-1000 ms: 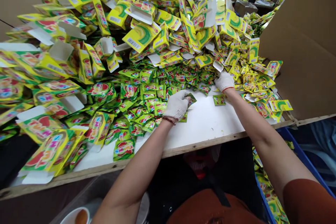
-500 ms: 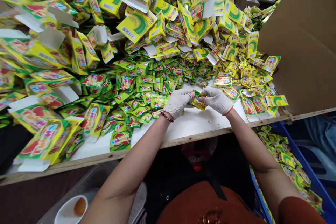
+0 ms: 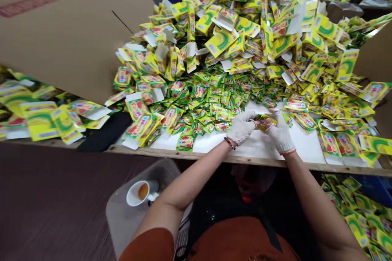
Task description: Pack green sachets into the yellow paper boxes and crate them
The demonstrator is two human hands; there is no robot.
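Observation:
In the head view, both gloved hands meet over the white tabletop (image 3: 211, 143) near its front edge. My left hand (image 3: 241, 129), with a beaded bracelet at the wrist, is closed on one end of a small yellow-green candy packet (image 3: 263, 122). Its other end is pinched by my right hand (image 3: 281, 133), whose fingers are slightly blurred. Just behind and left of my hands lies a heap of green candy packets (image 3: 216, 100) with watermelon pictures. Yellow packets (image 3: 326, 108) and printed cartons (image 3: 338, 144) lie to the right.
Open yellow cartons (image 3: 222, 43) are piled high at the back. A large cardboard sheet (image 3: 67, 36) stands at the left, beside a black object (image 3: 105, 134). Below the wooden edge, a white cup (image 3: 137, 193) stands on a grey stool (image 3: 118, 220). Filled cartons (image 3: 364, 216) lie at lower right.
The camera view has swung left, bringing the cardboard sheet and the whole cup into sight. My hands stay close together at the packet; my right fingers have shifted upward around it.

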